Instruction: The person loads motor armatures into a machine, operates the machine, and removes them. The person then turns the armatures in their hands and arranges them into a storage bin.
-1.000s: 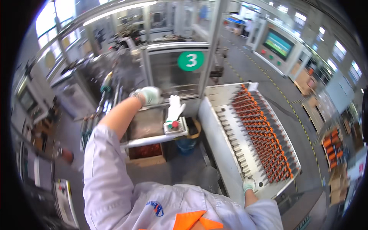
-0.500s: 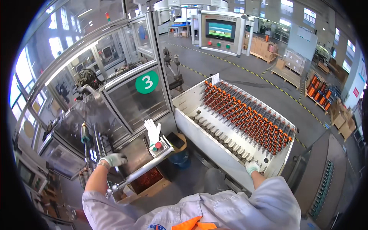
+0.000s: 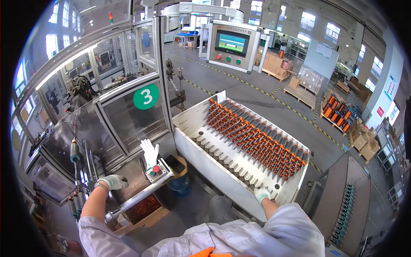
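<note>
My left hand (image 3: 114, 182), in a white glove with darker fingertips, is over the metal shelf (image 3: 136, 183) of the machine, fingers stretched out and holding nothing visible. Beside it, motor armatures with green-edged cores (image 3: 75, 153) stand along the machine's left side. My right hand (image 3: 262, 194), also gloved, is at the near wall of a white tray (image 3: 214, 177), beside a row of short metal pegs (image 3: 227, 165). Its fingers are curled, and what they grip is hidden. Rows of armatures with orange windings (image 3: 257, 139) fill the tray's far half.
A control box (image 3: 157, 170) with red and green buttons carries a spare white glove (image 3: 150, 153). Below are a box of copper-coloured scraps (image 3: 147, 207) and a blue bin (image 3: 179, 186). A screen panel (image 3: 231, 46) hangs beyond; a rack of green-edged parts (image 3: 343, 213) stands right.
The whole view has shifted, so the machine and tray appear further left and slightly lower. Both hands keep nearly the same places relative to the shelf and the tray.
</note>
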The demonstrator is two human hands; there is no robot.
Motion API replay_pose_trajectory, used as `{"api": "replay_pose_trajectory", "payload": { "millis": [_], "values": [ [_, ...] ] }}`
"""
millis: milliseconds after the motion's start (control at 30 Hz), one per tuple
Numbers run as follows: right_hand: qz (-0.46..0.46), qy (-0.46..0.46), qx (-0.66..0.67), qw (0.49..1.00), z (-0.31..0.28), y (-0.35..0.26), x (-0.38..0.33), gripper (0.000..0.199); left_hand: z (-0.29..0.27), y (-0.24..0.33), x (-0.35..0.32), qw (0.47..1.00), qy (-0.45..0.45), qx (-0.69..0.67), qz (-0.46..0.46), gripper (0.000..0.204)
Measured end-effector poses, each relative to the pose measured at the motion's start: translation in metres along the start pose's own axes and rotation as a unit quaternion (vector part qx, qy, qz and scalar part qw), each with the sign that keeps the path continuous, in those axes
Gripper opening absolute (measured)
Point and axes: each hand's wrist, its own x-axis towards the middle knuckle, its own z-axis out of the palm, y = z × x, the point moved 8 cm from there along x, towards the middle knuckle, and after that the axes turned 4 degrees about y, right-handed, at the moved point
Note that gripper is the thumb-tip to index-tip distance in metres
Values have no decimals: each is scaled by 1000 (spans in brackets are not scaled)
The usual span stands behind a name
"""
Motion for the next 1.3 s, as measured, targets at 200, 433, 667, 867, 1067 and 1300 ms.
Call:
{"api": "replay_pose_trajectory", "payload": {
  "millis": [200,433,667,867,1067,1300],
  "values": [
    [22,-46,-11,999,7,20,14,64,-25,8,-4,993,31,-104,-48,60],
    [14,-47,-5,999,-4,2,-2,55,-1,-72,28,987,72,-141,33,60],
    [0,-50,2,999,-5,-5,-5,56,12,-83,29,977,72,109,167,43],
    [8,-33,-4,999,11,20,14,56,2,-84,47,987,87,-129,49,46],
    [-12,-39,2,999,17,5,15,55,36,-149,74,987,82,-93,100,39],
    [-15,-41,-3,999,9,7,11,61,34,-121,69,955,123,93,252,35]
  ]
}}
